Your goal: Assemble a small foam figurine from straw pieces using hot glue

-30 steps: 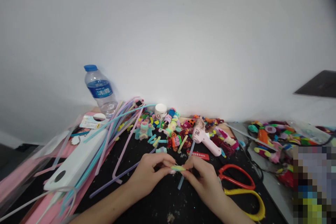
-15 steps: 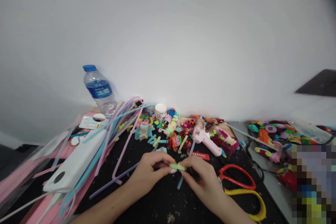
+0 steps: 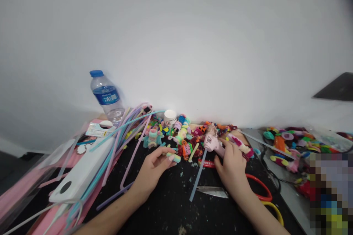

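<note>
Beside open tabletop (image 3: 168, 203), left hand (image 3: 153, 166) with fuzzy piece (image 3: 174, 158), right hand (image 3: 232, 161) around glue gun (image 3: 211, 142).

Tabletop (image 3: 172, 211): black surface, soiled with scattered pale flecks and small scraps. Lying on it, near right: scissors with metal blades (image 3: 213, 191) and one red, one yellow loop handle, blades directed left. Behind these: a flat red strip with white lettering (image 3: 203, 163) and a short pale-yellow fuzzy strip (image 3: 193, 152). Left: a bent pink fuzzy stem (image 3: 131, 158) and a straight purple fuzzy stem (image 3: 113, 198). Rear: heaped multicoloured fuzzy figures (image 3: 182, 132), a round white tub (image 3: 170, 116) upright among them. A pale pink plastic glue gun (image 3: 211, 141), translucent stick (image 3: 197, 181) protruding, sits amid the heap's right part; its underside contact is hidden.
</note>
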Available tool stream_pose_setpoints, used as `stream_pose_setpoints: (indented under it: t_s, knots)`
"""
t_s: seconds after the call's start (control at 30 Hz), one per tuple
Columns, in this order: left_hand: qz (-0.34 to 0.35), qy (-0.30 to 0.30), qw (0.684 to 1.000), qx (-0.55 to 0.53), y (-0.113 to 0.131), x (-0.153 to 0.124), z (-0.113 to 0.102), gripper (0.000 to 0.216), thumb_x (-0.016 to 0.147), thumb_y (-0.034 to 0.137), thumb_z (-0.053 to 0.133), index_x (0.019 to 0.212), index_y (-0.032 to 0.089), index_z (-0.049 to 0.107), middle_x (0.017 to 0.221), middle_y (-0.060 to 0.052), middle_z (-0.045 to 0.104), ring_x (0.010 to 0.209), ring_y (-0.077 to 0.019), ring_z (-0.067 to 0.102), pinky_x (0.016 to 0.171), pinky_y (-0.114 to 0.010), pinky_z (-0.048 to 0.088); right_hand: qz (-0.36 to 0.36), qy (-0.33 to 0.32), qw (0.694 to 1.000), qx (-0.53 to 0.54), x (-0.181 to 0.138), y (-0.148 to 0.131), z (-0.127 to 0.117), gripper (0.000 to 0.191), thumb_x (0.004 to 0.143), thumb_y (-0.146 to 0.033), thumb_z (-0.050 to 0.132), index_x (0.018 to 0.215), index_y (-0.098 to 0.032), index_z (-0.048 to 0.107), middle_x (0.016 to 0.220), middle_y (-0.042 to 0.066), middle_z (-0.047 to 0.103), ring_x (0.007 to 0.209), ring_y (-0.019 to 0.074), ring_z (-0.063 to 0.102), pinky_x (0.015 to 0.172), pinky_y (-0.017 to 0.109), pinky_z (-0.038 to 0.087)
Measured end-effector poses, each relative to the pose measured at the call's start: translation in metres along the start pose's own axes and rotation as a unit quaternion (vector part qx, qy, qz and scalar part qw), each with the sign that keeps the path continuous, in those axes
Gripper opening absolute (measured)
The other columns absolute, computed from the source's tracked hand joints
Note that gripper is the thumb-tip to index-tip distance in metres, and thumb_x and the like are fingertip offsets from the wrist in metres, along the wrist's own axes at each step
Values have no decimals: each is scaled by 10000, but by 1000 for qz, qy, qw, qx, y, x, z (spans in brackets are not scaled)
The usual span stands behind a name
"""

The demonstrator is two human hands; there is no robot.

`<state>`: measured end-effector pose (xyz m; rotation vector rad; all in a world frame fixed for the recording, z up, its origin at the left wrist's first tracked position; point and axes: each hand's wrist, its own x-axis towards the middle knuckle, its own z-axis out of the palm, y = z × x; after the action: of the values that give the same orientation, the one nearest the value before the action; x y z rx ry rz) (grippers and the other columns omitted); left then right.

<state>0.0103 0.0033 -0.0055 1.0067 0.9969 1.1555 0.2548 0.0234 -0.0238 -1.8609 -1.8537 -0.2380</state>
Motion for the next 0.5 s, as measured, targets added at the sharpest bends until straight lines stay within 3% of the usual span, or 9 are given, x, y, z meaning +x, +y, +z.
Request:
stream_pose_setpoints:
  t_s: [0.17,0.33,0.4,0.5]
  knots:
    - [-26,14,997,-71,1,1,0,191,784,295,660,940,184,661,894,-20,599,867,-150,563,841,-324,520,4,-22,999,38,0,4,1,427,764,-195,448,1187,-143,450,1104,139,576,995,316,530,812,462,416]
    - [-54,13,994,-94,7,1,2,265,809,314,631,1044,193,611,847,-19,600,840,-158,608,768,-302,542,32,6,973,228,2,2,-9,379,790,-291,474,1138,-143,496,1057,128,605,936,262,571,805,369,443]
    - [-60,15,993,-98,8,1,3,302,810,316,629,1086,207,578,865,-18,597,852,-169,625,747,-295,544,41,-25,951,307,2,0,-14,309,784,-300,500,1056,-160,547,973,94,632,853,225,589,759,312,455]
    - [-61,16,993,-103,8,0,4,334,785,310,657,1090,228,547,948,-14,577,850,-170,640,738,-298,546,24,-140,915,377,0,-8,-22,172,737,-278,556,870,-179,600,751,26,628,660,169,562,604,244,445]
